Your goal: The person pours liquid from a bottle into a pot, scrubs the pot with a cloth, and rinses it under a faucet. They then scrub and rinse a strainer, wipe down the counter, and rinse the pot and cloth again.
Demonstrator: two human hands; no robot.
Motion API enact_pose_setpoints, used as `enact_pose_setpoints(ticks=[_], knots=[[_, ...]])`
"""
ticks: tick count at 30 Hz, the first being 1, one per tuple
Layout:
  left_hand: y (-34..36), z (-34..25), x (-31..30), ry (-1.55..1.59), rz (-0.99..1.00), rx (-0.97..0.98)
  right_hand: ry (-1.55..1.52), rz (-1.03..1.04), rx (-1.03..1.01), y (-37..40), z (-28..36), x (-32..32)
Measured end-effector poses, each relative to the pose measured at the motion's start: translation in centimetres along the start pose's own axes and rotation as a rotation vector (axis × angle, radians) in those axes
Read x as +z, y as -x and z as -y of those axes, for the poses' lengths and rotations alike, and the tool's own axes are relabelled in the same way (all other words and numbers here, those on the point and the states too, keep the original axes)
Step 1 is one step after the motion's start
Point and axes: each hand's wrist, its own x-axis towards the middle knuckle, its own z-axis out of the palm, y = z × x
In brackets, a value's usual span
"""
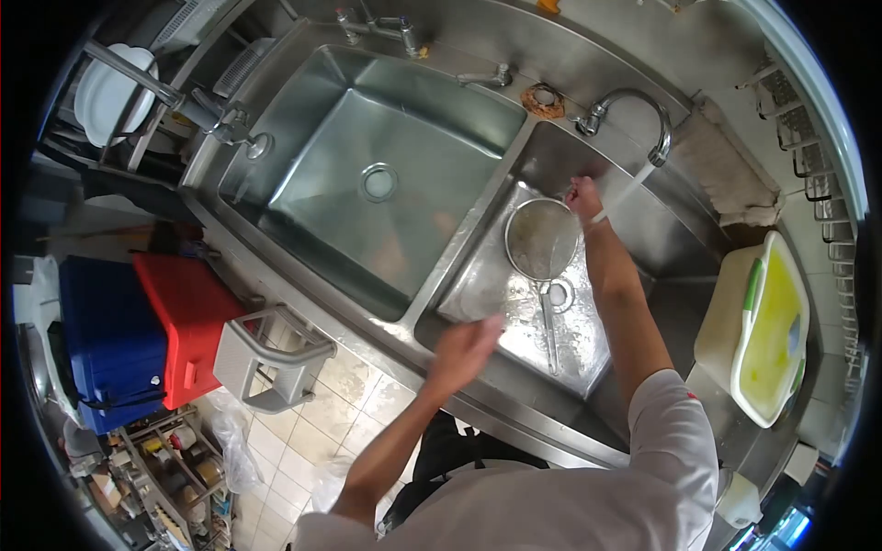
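A round, long-handled pan or strainer (542, 241) lies in the right sink basin (478, 298), its handle pointing toward me. Its exact kind is hard to make out. My right hand (582, 198) is at the upper right of its rim, fingers curled closed; what they hold, if anything, is hidden. From the curved faucet (660, 147), a stream of water runs down toward my right wrist. My left hand (464, 354) hovers over the front edge of the sink, slightly blurred, with fingers stretched out and nothing visible in it.
The wide left basin (312, 184) holds water. A brown scrubber (542, 101) sits on the back ledge. To the right stands a tub (772, 331) with yellow-green contents. On the left are a grey step stool (266, 358), a red bin (188, 321) and a blue bin (110, 340).
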Motion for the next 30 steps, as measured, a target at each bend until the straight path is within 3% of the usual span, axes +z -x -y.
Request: enact_pose_setpoints(ticks=[1,4,5,6,7,9,11,12,13,14,15,16,17,19,21,23,24,25,26,30], knots=[[-3.0,-2.8,2.2,-0.207,0.166,0.02,0.052,-0.003,-0.038,0.4,0.4,0.3],[-11.5,-7.3,9.5,-0.188,0.421,0.067,0.333,0.036,-0.178,0.8,1.7,1.9],[-13.0,-8.4,11.6,-0.193,0.32,-0.026,0.53,0.071,-0.247,1.1,2.1,2.3],[-15.2,-7.4,13.9,0.064,0.259,0.139,0.787,0.113,-0.338,1.6,2.2,2.4],[-20.1,-5.0,17.4,0.095,0.105,0.009,1.086,0.159,-0.465,2.2,2.6,2.6],[-22.7,-8.0,15.1,-0.126,0.003,-0.065,1.423,0.216,-0.676,2.8,1.7,1.9],[-24.4,-7.4,16.0,-0.123,-0.081,-0.144,1.324,0.083,-0.987,-3.7,-6.1,-6.5],[-25.7,-6.9,16.7,-0.137,-0.151,-0.216,0.534,0.318,-0.578,1.0,-4.3,-5.7],[-26.5,-5.7,18.5,-0.205,-0.295,-0.202,-0.338,0.309,-0.242,5.7,-2.6,-5.1],[-28.4,-3.4,20.8,-0.195,-0.314,-0.202,-0.378,0.03,-0.02,12.0,-1.9,-2.4],[-30.8,-1.0,23.1,-0.089,-0.269,0.046,0.109,-0.094,-0.704,9.4,-8.4,-8.0],[-31.8,0.4,24.6,0.017,-0.216,0.286,0.546,-0.341,-0.584,12.5,-11.3,-9.6],[-31.7,-0.6,24.5,0.019,-0.232,0.286,0.943,-0.231,-0.35,13.4,-16.0,-13.8],[-31.5,-2.0,25.6,1.437,0.188,-0.336,1.222,0.017,-0.079,17.9,-21.1,-15.4],[-34.8,4.3,28.2,1.529,0.239,-0.286,1.299,0.189,0.072,21.3,-23.6,-15.4],[-27.0,-1.4,22.2,1.345,-0.069,-0.524,1.358,0.323,0.14,22.5,-24.8,-15.3],[-25.9,1.1,21.8,1.051,0.027,-0.44,1.383,0.372,0.152,22.7,-25.2,-14.9],[-24.2,2.2,21.2,1.142,-0.045,-0.408,1.404,0.417,0.153,22.5,-25.3,-14.5],[-22.8,3.7,20.1,1.122,0.009,-0.46,1.427,0.443,0.149,22.6,-25.4,-14.2],[-16.5,7.5,16.4,0.864,-0.009,-0.352,1.51,0.483,0.075,23.0,-23.0,-13.5]])
